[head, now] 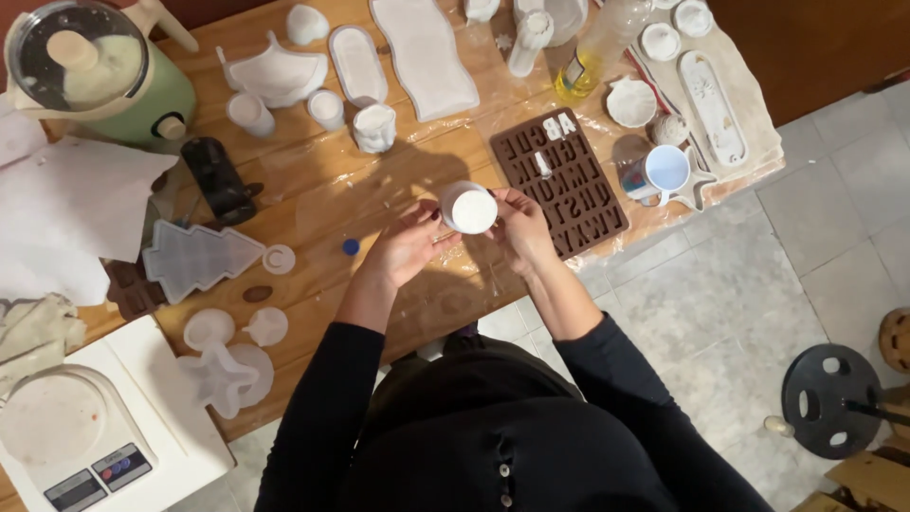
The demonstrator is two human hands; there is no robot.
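My left hand (406, 245) and my right hand (521, 228) together hold a small round white mould (469, 208) filled with white plaster, just above the wooden table (313, 204). My left fingers pinch its left rim and my right fingers grip its right side. Right beside my right hand lies a brown letter-shaped silicone mould (569, 175).
Several white moulds and cast pieces lie across the table, among them a clear tree-shaped mould (194, 256). A green lidded pot (100, 76) stands at the far left, a kitchen scale (76, 441) at the near left, an oil bottle (597, 47) and a blue-and-white cup (664, 171) to the right.
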